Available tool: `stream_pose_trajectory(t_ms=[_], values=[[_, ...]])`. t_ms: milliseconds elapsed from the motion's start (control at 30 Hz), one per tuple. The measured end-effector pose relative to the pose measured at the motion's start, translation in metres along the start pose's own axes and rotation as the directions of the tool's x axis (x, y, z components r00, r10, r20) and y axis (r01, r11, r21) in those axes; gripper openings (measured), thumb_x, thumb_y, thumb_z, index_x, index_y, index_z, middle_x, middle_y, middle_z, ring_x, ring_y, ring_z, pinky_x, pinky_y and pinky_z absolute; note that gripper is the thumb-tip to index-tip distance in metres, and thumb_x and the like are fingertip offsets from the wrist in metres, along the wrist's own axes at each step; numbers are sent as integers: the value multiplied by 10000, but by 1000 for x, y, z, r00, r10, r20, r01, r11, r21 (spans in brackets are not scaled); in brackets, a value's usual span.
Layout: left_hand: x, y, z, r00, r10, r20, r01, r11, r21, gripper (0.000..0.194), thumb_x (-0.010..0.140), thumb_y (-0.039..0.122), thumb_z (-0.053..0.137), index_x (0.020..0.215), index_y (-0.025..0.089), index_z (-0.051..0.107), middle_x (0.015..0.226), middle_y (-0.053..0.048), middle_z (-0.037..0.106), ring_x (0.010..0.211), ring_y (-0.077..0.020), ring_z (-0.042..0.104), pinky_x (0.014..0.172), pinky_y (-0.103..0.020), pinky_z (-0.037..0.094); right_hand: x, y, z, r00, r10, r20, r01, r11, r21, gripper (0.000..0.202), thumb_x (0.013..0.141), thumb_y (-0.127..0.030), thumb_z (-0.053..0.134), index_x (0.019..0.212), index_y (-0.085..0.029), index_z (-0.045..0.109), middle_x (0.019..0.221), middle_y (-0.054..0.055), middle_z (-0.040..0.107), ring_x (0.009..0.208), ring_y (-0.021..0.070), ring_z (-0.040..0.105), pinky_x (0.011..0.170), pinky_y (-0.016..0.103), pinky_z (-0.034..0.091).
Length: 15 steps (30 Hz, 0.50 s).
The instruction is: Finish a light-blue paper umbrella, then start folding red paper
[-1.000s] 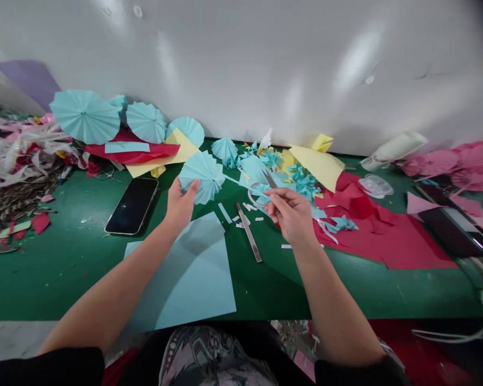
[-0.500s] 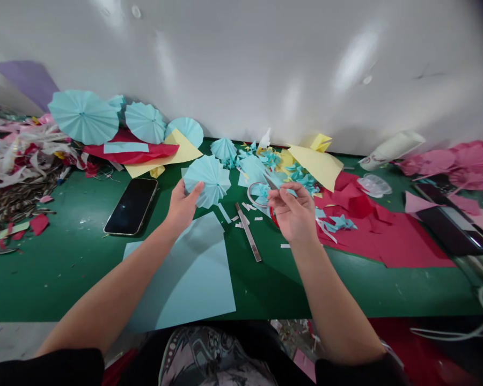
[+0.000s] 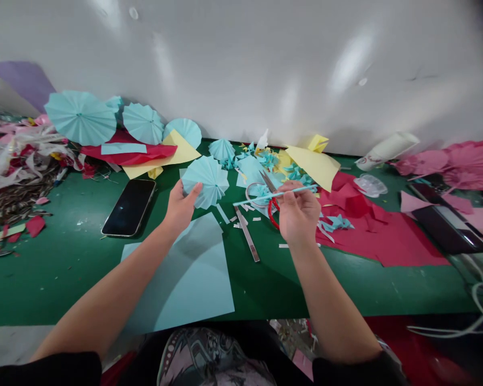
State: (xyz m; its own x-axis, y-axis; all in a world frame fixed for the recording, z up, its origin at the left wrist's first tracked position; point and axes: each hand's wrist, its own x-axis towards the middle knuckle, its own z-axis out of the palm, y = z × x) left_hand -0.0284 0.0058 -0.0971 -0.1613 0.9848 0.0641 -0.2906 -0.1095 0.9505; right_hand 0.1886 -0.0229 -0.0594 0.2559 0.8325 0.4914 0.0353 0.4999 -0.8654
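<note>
My left hand (image 3: 181, 206) pinches the left edge of a pleated light-blue paper rosette (image 3: 206, 182), holding it above the table. Between the fingertips of my right hand (image 3: 298, 212) is a thin light-blue paper stick (image 3: 257, 200), its free end pointing left toward the rosette. Red-handled scissors (image 3: 273, 212) lie just behind and left of my right hand, partly hidden by it. A narrow metal-looking strip (image 3: 247, 234) rests on the table between my hands, with small white paper scraps around it. Under my left forearm is a large light-blue sheet (image 3: 193, 279).
Several finished blue rosettes (image 3: 80, 117) lean along the wall. A phone (image 3: 129, 208) lies left, beside a heap of ribbons and sticks (image 3: 16, 177). To the right are red paper (image 3: 402, 241), a white roll (image 3: 386, 151), pink fans (image 3: 467, 163) and a dark device (image 3: 446, 228) with a cable.
My right hand has come up with the thin blue paper stick, now in clear sight in its fingers. The scissors show more plainly. My left hand still holds the rosette in nearly the same place.
</note>
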Motion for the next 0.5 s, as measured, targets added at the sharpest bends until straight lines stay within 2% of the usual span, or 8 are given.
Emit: stream_pose_trajectory(t_ms=[67, 133, 200, 267, 367, 500], values=[[-1, 0, 0, 1000, 1, 4, -1, 1000, 17, 302, 710, 345, 653, 953, 182, 579, 864, -36, 620, 739, -124, 596, 602, -217, 482, -2, -3, -1, 997, -61, 51, 64, 997, -51, 108, 811, -363, 537, 779, -264, 565, 709, -2, 576, 621, 133, 557, 600, 300, 457], [-3, -1, 1, 1000, 1, 14, -2, 999, 40, 309, 710, 350, 656, 958, 183, 578, 844, -24, 618, 718, -113, 588, 609, -217, 481, -5, -6, -1, 983, -121, 137, 151, 960, -237, 125, 852, -326, 479, 854, -267, 588, 627, -9, 554, 532, 127, 518, 551, 290, 431], [-6, -3, 3, 999, 16, 37, -18, 999, 48, 304, 711, 348, 658, 953, 181, 579, 842, -19, 617, 722, -108, 582, 639, -223, 483, -8, -7, 1, 944, -179, 276, 293, 837, -461, 178, 857, -290, 470, 926, -243, 627, 619, 11, 562, 531, 134, 508, 534, 282, 409], [-8, -6, 4, 997, 29, 71, -32, 999, 37, 290, 717, 347, 654, 942, 180, 578, 849, -19, 614, 744, -112, 582, 675, -238, 485, -12, -4, 4, 884, -193, 425, 435, 672, -599, 241, 862, -249, 448, 992, -209, 646, 693, 50, 597, 595, 149, 531, 553, 283, 407], [-11, -12, 7, 995, 48, 85, -54, 996, 64, 280, 722, 359, 642, 922, 177, 572, 831, -20, 606, 754, -129, 586, 691, -268, 487, -17, 5, 9, 822, -139, 551, 540, 497, -680, 320, 872, -176, 384, 1076, -163, 630, 769, 90, 621, 700, 180, 560, 588, 291, 421], [-13, -16, 9, 993, 95, 76, -106, 982, 157, 300, 718, 367, 632, 935, 168, 572, 802, -24, 599, 756, -151, 586, 694, -294, 484, -22, 15, 11, 802, -131, 583, 578, 420, -700, 336, 870, -125, 368, 1074, -138, 635, 792, 105, 642, 746, 192, 578, 602, 286, 442]])
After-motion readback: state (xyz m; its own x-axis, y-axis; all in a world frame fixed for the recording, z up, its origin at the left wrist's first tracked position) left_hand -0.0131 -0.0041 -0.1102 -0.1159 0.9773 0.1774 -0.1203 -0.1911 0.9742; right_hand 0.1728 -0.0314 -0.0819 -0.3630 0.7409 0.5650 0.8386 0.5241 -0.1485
